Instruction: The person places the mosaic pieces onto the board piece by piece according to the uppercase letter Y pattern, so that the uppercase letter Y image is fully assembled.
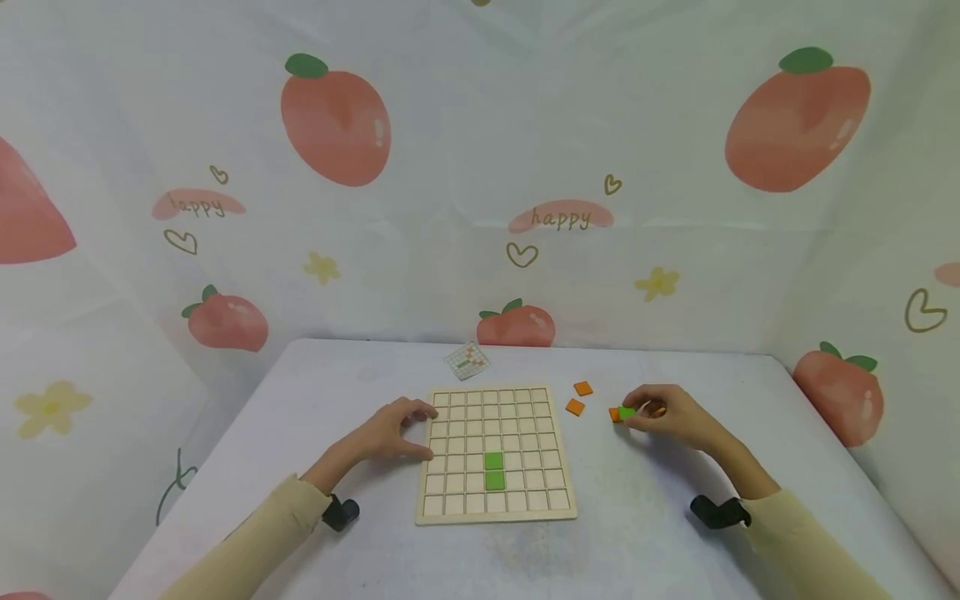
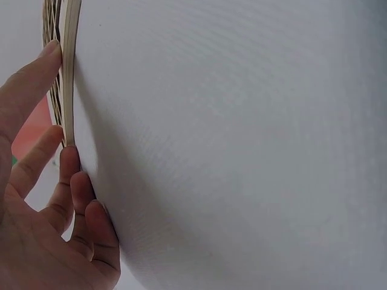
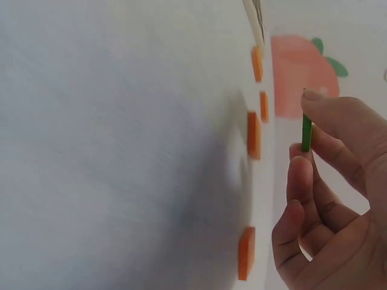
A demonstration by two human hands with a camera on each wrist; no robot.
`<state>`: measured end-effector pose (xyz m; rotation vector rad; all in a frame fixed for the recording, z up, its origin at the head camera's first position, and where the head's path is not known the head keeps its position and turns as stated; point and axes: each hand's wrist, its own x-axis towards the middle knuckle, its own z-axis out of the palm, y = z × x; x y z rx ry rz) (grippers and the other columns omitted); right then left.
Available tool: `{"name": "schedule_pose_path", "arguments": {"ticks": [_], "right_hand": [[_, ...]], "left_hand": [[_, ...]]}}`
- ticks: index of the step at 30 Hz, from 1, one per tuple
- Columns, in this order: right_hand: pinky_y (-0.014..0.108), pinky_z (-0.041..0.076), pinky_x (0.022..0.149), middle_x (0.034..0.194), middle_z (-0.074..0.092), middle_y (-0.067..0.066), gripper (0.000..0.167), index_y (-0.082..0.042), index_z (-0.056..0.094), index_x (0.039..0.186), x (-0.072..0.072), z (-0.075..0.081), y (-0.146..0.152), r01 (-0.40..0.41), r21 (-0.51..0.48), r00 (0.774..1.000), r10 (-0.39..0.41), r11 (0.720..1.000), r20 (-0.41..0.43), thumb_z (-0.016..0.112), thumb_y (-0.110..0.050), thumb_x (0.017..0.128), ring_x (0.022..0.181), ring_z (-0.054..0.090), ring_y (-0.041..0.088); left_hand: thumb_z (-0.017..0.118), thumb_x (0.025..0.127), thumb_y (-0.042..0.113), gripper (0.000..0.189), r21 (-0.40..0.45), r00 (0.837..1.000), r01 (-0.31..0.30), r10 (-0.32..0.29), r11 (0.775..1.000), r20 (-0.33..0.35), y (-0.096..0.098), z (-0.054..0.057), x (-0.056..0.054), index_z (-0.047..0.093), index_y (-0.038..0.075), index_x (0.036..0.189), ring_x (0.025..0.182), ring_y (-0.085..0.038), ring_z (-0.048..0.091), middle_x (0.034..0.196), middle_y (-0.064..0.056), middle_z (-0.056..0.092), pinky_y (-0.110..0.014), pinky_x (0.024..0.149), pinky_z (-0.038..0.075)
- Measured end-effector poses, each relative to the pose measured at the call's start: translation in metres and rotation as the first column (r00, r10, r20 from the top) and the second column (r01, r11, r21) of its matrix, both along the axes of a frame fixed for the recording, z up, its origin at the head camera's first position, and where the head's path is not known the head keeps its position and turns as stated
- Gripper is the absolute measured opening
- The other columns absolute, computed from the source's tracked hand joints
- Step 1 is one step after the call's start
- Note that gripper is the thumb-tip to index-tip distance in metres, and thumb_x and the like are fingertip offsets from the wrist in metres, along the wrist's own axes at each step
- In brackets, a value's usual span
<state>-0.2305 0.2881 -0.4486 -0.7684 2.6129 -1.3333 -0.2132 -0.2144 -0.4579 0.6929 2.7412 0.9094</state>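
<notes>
A wooden grid board [image 1: 527,459] lies flat on the table, with two green square tiles [image 1: 494,470] in adjoining cells of one column. At the board's left side, my left hand [image 1: 390,432] is spread, thumb and fingertips touching the edge [image 2: 69,90]. To the right of the board, my right hand [image 1: 667,414] pinches a green tile [image 3: 306,134] between thumb and fingertips, raised above the table. Close by that hand, an orange tile [image 1: 614,415] lies partly behind the green one; another orange tile [image 3: 246,254] shows lower in the right wrist view.
Two more orange tiles [image 1: 575,407] lie between the board and my right hand. Behind the board rests a small card [image 1: 467,361] printed with a grid and coloured squares. A white cloth with fruit prints [image 1: 335,125] hangs behind the table [image 1: 360,550].
</notes>
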Motion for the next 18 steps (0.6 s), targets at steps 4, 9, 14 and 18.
{"name": "schedule_pose_path", "arguments": {"ticks": [4, 9, 14, 18], "right_hand": [[0.028, 0.052, 0.069, 0.102, 0.070, 0.009, 0.023, -0.002, 0.072, 0.107, 0.006, -0.005, -0.006, -0.012, -0.028, 1.000, 0.012, 1.000, 0.003, 0.081, -0.007, 0.087, 0.080, 0.062, 0.019], [0.027, 0.051, 0.068, 0.100, 0.069, 0.006, 0.023, -0.004, 0.072, 0.107, 0.011, -0.009, -0.019, -0.043, -0.049, 0.999, 0.043, 0.998, 0.010, 0.082, -0.007, 0.086, 0.080, 0.061, 0.018], [0.027, 0.051, 0.065, 0.095, 0.068, 0.003, 0.022, -0.005, 0.072, 0.104, 0.014, -0.008, -0.037, -0.079, -0.058, 0.997, 0.079, 0.995, -0.013, 0.083, -0.008, 0.085, 0.078, 0.060, 0.018], [0.025, 0.049, 0.063, 0.091, 0.067, 0.003, 0.022, -0.004, 0.072, 0.102, 0.016, -0.005, -0.052, -0.109, -0.078, 0.994, 0.107, 0.991, -0.028, 0.084, -0.007, 0.084, 0.076, 0.060, 0.018]], "left_hand": [[0.091, 0.078, 0.026, 0.061, 0.011, 1.000, 0.000, 0.000, 1.000, 0.004, 0.000, 0.000, 0.001, 0.062, 0.007, 0.128, 0.113, -0.031, 0.054, 0.119, -0.007, 0.059, -0.049, 0.100, 0.044], [0.091, 0.077, 0.025, 0.062, 0.012, 1.000, -0.006, 0.005, 1.000, 0.013, 0.000, -0.001, 0.002, 0.062, 0.007, 0.129, 0.113, -0.031, 0.054, 0.119, -0.008, 0.059, -0.050, 0.100, 0.044], [0.091, 0.077, 0.026, 0.062, 0.006, 1.000, -0.008, 0.008, 1.000, 0.016, 0.000, -0.001, 0.001, 0.062, 0.008, 0.129, 0.113, -0.031, 0.054, 0.119, -0.007, 0.059, -0.049, 0.100, 0.044], [0.091, 0.077, 0.024, 0.063, 0.016, 1.000, -0.003, 0.002, 1.000, 0.015, 0.001, 0.001, -0.001, 0.062, 0.006, 0.129, 0.113, -0.032, 0.055, 0.119, -0.008, 0.059, -0.049, 0.100, 0.044]]}}
